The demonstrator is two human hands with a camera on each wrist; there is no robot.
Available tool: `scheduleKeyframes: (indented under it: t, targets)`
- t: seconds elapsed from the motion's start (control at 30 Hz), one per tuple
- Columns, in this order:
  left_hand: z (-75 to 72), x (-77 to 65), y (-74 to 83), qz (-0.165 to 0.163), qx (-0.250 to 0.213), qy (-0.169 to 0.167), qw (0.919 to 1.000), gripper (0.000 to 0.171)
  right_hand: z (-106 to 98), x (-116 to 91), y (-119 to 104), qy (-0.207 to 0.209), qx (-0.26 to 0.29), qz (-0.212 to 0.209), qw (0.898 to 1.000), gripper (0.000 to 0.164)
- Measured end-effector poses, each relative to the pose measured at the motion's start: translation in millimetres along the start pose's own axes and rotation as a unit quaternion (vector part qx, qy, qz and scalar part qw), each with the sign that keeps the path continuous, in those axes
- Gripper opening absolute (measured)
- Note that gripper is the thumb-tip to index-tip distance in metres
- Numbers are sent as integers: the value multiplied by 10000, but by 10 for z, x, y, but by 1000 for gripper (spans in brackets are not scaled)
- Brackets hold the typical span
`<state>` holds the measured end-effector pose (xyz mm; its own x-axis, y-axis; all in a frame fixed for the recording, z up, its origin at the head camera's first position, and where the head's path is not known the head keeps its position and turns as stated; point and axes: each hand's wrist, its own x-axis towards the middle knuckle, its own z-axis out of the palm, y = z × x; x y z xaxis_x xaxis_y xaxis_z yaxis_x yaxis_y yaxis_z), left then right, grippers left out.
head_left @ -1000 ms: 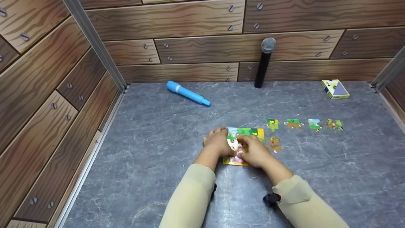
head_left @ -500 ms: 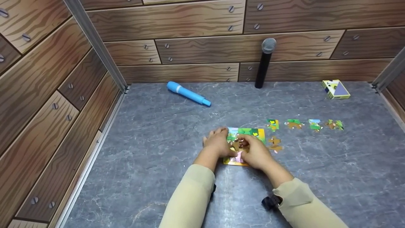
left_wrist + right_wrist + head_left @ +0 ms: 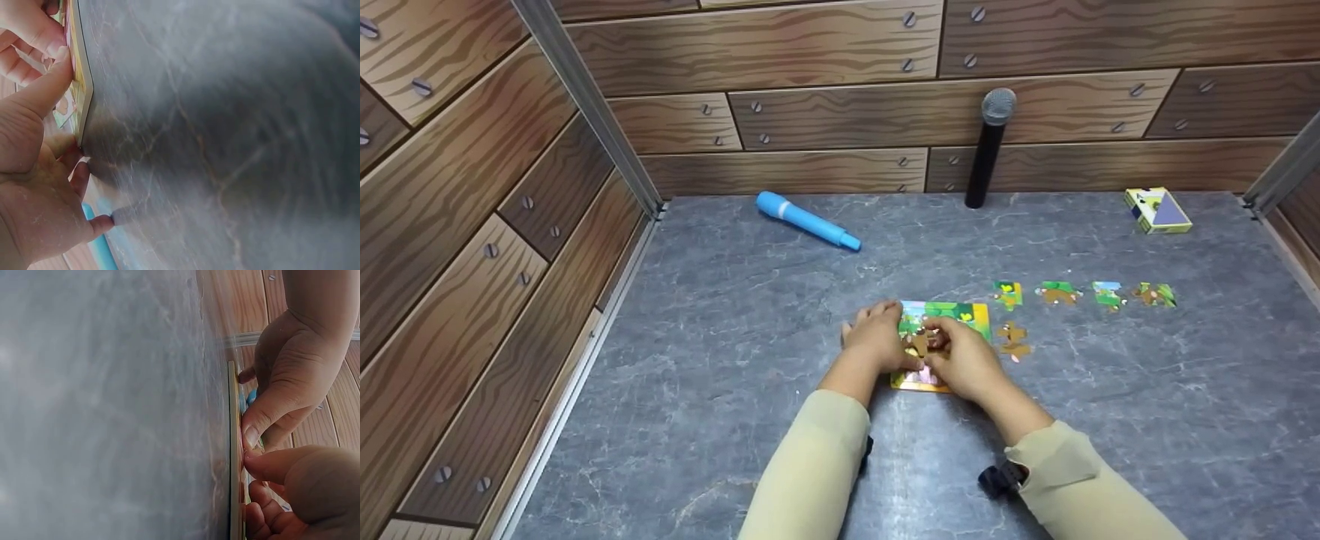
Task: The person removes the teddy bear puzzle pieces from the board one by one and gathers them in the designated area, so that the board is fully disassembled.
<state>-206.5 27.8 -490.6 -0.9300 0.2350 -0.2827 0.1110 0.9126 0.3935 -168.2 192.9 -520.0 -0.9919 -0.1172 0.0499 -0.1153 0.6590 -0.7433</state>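
Observation:
A colourful jigsaw board [image 3: 981,319] lies on the grey marbled tabletop between both hands. My left hand [image 3: 877,341] rests at the board's left side, its thumb reaching over the surface and its other fingers spread along the edge and table. My right hand [image 3: 971,360] bends over the board from the right, with thumb and fingertips pinching at a brown puzzle piece [image 3: 919,343]. In the right wrist view, the right thumb [image 3: 264,464] meets the tip of the left thumb [image 3: 253,433] low over the board. The fingers partly hide the piece.
Loose puzzle pieces, including a yellow-green one [image 3: 1008,295] and a brown one [image 3: 1014,341], lie right of the board. A blue microphone-shaped object [image 3: 810,222] lies behind, a black microphone [image 3: 986,157] leans on the back wall, and a small box [image 3: 1159,211] sits back right.
The pale patch seen on the puzzle piece a second ago has turned brown as the piece shifted under the right fingers. Both hands have stayed nearly in place.

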Motion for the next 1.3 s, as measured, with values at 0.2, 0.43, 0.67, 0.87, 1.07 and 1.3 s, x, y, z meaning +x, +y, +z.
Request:
scheduleKeyframes:
  t: [0.2,0.43,0.67,0.87,1.07,1.3]
  targets:
    - [22,21,-7,-7,0,4,10000,105,-8,7,11,-48,37,-21,10000,49]
    - [42,37,-14,11,-28,66,10000,106,-112,-23,4,-7,-35,-142,9999,45]
    - [50,52,-8,-59,-27,4,10000,106,-303,-89,86,303,91,-296,9991,44]
    - [63,63,-12,-78,-41,-17,10000,106,-518,-175,156,439,355,-163,9983,45]
    - [67,51,-12,-82,-37,6,10000,105,-759,-253,195,548,452,-252,9972,42]
    - [51,57,-4,-73,-65,-36,9999,103,-1076,-341,405,785,232,-395,9959,41]
